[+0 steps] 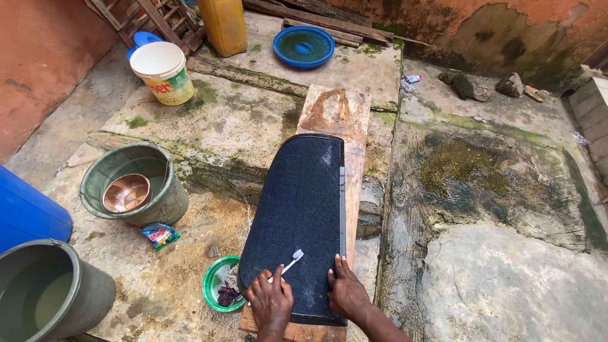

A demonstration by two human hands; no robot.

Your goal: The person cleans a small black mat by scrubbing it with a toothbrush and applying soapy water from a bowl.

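L hand (pixel 271 303) grips toothbrush (pixel 288 265), bristles on dark mat (pixel 297 215). R hand (pixel 346 292) lies flat, fingers spread, pinning mat to wooden plank (pixel 342 114) so it stays put.

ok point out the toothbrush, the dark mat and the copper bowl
toothbrush (pixel 292 258), head view, on its white bristle head
dark mat (pixel 297 209), head view, middle of its textured face
copper bowl (pixel 126 193), head view, its inside, within the green bucket

Outdoor yard in daylight: cracked, mossy concrete floor (pixel 494 190), stained orange walls (pixel 38 57), timber planks (pixel 316 16) at back
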